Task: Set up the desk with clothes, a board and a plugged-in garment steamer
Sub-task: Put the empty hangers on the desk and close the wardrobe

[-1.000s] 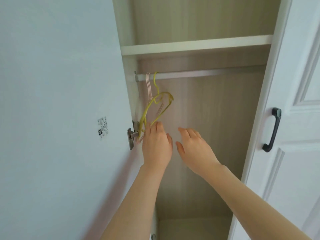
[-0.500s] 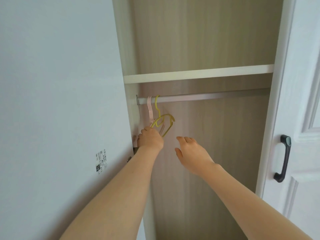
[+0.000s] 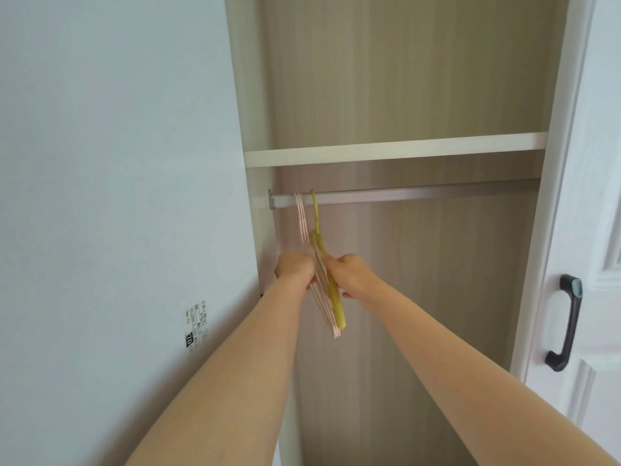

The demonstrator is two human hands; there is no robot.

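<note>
Open wardrobe bay, rail (image 3: 403,196) bare rightward; left hand (image 3: 295,269) and right hand (image 3: 349,275) clasping hangers (image 3: 327,297) by left wall.

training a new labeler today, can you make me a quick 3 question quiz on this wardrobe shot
1. True or false: the yellow hanger and the pink hangers have their hooks over the metal rail.
2. Multiple choice: where does the right hand sit relative to the hangers? A) on their right side B) on the dark door handle C) on the white shelf
3. Fill in: the left hand sits on the hangers' ____ side.

Key: 1 true; 2 A; 3 left. Both hands close on the bunch from opposite sides. No clothes hang on the rail.
</note>
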